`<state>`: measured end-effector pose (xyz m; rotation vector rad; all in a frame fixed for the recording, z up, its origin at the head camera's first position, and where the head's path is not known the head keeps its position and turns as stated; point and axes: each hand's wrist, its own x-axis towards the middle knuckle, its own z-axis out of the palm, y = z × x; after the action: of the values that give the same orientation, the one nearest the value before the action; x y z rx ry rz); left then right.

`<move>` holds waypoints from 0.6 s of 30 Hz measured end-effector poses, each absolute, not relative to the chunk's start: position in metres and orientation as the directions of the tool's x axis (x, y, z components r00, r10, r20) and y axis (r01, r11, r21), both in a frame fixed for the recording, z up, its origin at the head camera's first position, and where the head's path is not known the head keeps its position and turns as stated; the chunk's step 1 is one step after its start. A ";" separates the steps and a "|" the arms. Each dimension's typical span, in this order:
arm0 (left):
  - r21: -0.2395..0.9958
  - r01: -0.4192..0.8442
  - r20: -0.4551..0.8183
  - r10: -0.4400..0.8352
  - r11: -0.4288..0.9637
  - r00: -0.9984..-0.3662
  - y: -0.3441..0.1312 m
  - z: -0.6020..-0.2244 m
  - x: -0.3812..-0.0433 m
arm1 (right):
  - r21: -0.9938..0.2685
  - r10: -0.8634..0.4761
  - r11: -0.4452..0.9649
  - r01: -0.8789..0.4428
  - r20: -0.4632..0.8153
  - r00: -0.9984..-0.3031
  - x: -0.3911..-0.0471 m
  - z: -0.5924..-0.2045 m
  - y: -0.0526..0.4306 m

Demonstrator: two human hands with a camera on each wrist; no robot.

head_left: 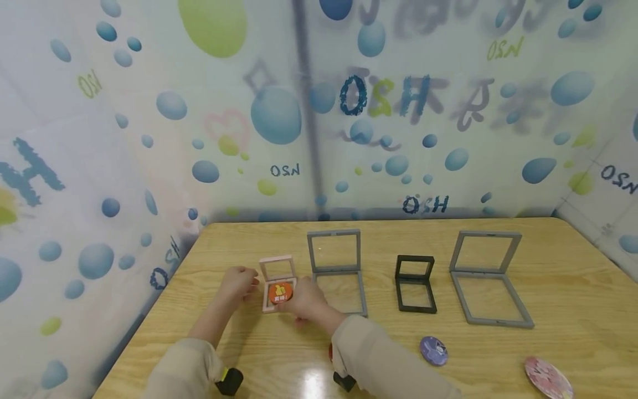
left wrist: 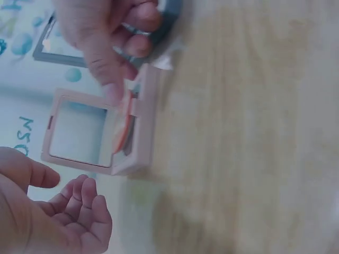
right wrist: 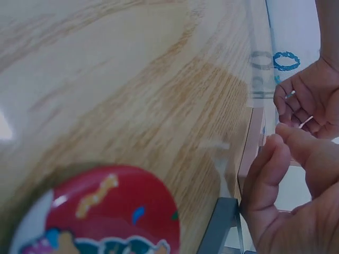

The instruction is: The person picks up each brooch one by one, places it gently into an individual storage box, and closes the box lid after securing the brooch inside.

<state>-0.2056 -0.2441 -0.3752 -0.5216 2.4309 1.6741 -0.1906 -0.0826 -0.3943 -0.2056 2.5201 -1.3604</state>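
An orange round badge (head_left: 281,292) with yellow figures lies over the base of a small pink display frame (head_left: 265,302), whose lid stands raised. My right hand (head_left: 307,301) pinches the badge at its right edge; in the left wrist view the thumb (left wrist: 112,93) overlaps the orange badge (left wrist: 124,127). My left hand (head_left: 238,282) is left of the pink frame, apart from it, fingers loosely bent and nothing in them; the left wrist view shows its palm (left wrist: 69,222). Partly behind my right hand stands a larger grey display frame (head_left: 363,296), lid up.
Right of these stand a small black open frame (head_left: 417,308) and another grey open frame (head_left: 498,321). Nearer the front lie a purple badge (head_left: 433,351) and a pink badge (head_left: 548,378). A red badge (right wrist: 116,201) is partly hidden by my right sleeve in the head view.
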 end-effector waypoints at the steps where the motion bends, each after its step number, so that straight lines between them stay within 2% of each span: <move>1: 0.878 -0.362 -0.313 -0.198 0.313 -0.929 -0.244 -0.373 -0.207 | -0.832 -0.250 0.554 0.003 -0.170 -0.953 -0.190 -0.394 -0.083; 18: 0.871 -0.398 -0.356 -0.188 0.288 -0.915 -0.240 -0.363 -0.220 | -0.775 -0.245 0.632 -0.012 -0.185 -0.952 -0.188 -0.394 -0.086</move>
<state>-0.2198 -0.2398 -0.3627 -0.5452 2.3666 1.6861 -0.1877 -0.0857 -0.3941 -0.2085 2.5832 -1.2229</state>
